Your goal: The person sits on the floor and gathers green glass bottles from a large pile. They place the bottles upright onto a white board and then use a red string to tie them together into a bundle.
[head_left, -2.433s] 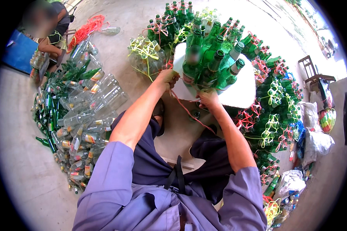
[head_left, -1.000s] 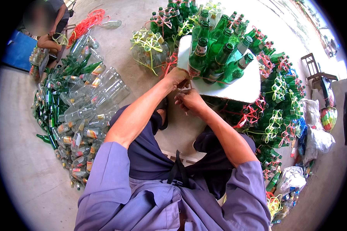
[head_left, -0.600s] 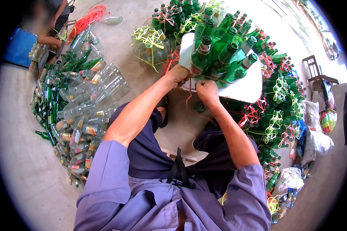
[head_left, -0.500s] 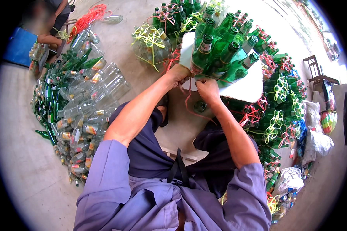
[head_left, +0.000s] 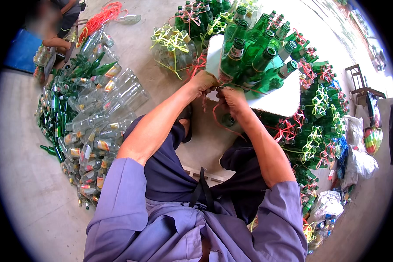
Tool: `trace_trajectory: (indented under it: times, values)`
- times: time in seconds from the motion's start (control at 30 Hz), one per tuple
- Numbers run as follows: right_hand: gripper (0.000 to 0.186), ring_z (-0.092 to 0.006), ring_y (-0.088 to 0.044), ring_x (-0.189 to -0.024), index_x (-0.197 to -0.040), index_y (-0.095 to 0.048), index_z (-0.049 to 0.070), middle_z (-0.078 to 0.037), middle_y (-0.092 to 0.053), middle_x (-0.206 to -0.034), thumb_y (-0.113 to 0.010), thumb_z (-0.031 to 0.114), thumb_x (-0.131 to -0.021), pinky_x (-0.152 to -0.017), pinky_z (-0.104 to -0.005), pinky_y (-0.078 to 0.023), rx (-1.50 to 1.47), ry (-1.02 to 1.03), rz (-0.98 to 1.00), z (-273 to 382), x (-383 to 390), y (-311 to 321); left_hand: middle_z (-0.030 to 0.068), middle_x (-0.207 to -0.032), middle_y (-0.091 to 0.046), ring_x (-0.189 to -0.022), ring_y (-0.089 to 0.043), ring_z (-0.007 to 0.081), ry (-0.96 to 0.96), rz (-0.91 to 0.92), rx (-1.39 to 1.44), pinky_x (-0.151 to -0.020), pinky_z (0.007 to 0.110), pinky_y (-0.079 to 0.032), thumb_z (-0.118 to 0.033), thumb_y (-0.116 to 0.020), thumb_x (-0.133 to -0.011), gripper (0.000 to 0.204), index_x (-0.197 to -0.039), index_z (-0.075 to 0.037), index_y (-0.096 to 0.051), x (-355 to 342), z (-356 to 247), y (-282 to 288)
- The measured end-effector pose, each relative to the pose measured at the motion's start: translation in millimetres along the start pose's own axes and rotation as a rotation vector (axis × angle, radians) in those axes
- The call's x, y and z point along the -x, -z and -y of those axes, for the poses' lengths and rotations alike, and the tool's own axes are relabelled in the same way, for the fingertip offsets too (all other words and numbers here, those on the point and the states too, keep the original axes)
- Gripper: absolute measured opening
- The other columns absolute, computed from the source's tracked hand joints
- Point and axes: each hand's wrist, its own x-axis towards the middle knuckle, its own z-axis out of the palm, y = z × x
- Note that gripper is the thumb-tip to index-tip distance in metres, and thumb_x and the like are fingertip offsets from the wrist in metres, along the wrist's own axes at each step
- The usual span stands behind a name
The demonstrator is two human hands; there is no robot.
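Observation:
Several green glass bottles (head_left: 254, 70) stand upright in a cluster on a white board (head_left: 288, 98). Round the lower part of the cluster runs a red plastic string (head_left: 215, 114), its loose end trailing down toward my right knee. At the board's near left edge my left hand (head_left: 204, 83) is closed on the string beside the nearest bottle. Close to it on the right, my right hand (head_left: 233, 99) pinches the same string, fingers bent in. The exact grip of the fingertips is partly hidden. Below the board a single bottle (head_left: 227, 119) shows end-on.
A big heap of loose clear and green bottles (head_left: 96, 113) lies on the left. Tied bundles of green bottles (head_left: 314, 105) crowd the right, and a yellow-tied clear bundle (head_left: 172, 46) stands behind. Red string (head_left: 100, 22) is piled far left, near another person (head_left: 67, 13).
My right hand has lifted slightly and turned, closer to my left hand. The hanging string has shifted. The bottles and board sit slightly farther right in the view.

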Motion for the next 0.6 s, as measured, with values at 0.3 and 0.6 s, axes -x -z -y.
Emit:
trace_trajectory:
  times: [0.3, 0.6]
  values:
    - [0.013, -0.0053, -0.052, -0.06, -0.099, -0.065, 0.009, 0.001, -0.065, -0.081, -0.067, 0.019, -0.092, -0.05, -0.0218, -0.041, -0.154, 0.008, -0.077, 5.4, -6.1, 4.7, 0.0076, -0.064, -0.063, -0.048, -0.052, 0.0115, -0.078, -0.007, -0.169, -0.041, 0.027, -0.037, -0.007, -0.069, -0.076, 0.011, -0.082, 0.002, -0.068, 0.5, -1.8, -0.6]
    - [0.009, -0.0049, -0.054, -0.058, -0.096, -0.065, 0.008, -0.001, -0.066, -0.078, -0.067, 0.015, -0.092, -0.048, -0.0214, -0.044, -0.159, 0.037, -0.102, 4.5, -10.7, -1.8, 0.0116, -0.075, -0.071, -0.068, -0.067, 0.0201, -0.238, -0.161, -0.49, -0.061, 0.033, -0.052, -0.014, -0.071, -0.066, 0.018, -0.081, -0.004, -0.076, -7.7, 8.6, 2.4]
